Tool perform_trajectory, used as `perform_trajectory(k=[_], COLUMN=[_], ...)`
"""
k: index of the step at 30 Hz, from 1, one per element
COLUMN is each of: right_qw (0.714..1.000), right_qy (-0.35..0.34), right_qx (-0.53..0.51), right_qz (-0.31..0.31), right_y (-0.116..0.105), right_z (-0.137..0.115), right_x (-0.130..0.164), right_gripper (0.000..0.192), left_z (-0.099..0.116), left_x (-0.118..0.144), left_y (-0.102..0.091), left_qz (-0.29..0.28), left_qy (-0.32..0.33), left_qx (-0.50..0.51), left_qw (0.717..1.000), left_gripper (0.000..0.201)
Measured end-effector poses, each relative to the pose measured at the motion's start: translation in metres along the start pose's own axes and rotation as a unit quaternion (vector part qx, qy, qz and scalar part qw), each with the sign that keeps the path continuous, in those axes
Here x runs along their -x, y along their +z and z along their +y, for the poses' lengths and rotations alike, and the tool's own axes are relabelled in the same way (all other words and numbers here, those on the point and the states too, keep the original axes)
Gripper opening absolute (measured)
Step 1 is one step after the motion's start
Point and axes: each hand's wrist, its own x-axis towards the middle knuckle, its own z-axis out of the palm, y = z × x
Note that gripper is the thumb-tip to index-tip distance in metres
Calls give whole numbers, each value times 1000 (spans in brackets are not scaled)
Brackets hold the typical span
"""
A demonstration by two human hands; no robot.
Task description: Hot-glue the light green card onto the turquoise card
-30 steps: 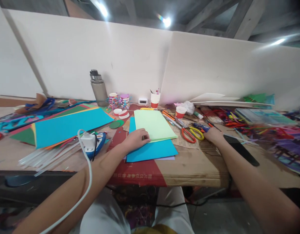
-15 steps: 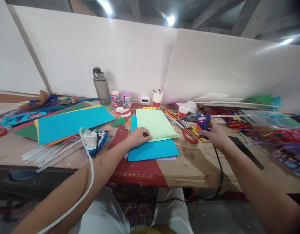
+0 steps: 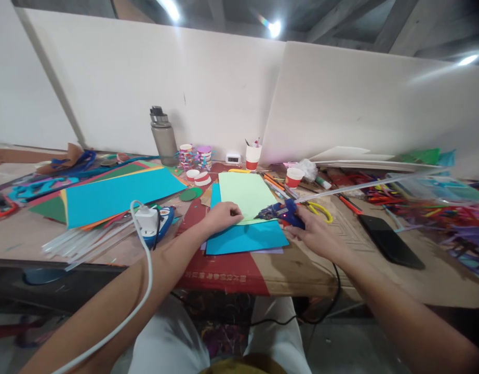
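Your right hand (image 3: 315, 236) has carried the blue glue gun (image 3: 280, 212), firmly gripped, to the light green paper's (image 3: 247, 195) edge; left hand (image 3: 222, 216) presses flat there; no glue apparently laid yet

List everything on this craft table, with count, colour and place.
glue gun: one, blue, in right hand over the green sheet's near corner
green sheet: one, pale green, centre, on blue sheet
blue sheet: one, centre, underneath
bottle: one, grey, at back wall
paper cups: two, red and white, back centre
phone: one, black, right
scissors: one, yellow handles, right of glue gun
left hand: pressing green sheet
right hand: gripping glue gun
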Motion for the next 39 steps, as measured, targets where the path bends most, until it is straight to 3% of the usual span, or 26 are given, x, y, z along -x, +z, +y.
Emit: perform_trajectory(k=[13,26,34,39], right_qw=[986,967,974,954], right_qy=[15,87,81,151], right_qx=[168,237,209,257], right_qz=[10,42,-38,-36], right_y=[27,0,10,-3], right_z=[-15,3,-21,-14], right_x=[-2,7,4,4], right_gripper=[26,11,22,25], left_z=[0,-2,-3,-1], left_x=[2,1,0,1], left_y=[1,2,3,2], left_qz=[10,4,6,5], left_qy=[12,16,13,16], left_qx=[10,13,23,14], left_qw=[1000,1000,1000,1000], left_gripper=[16,14,15,16])
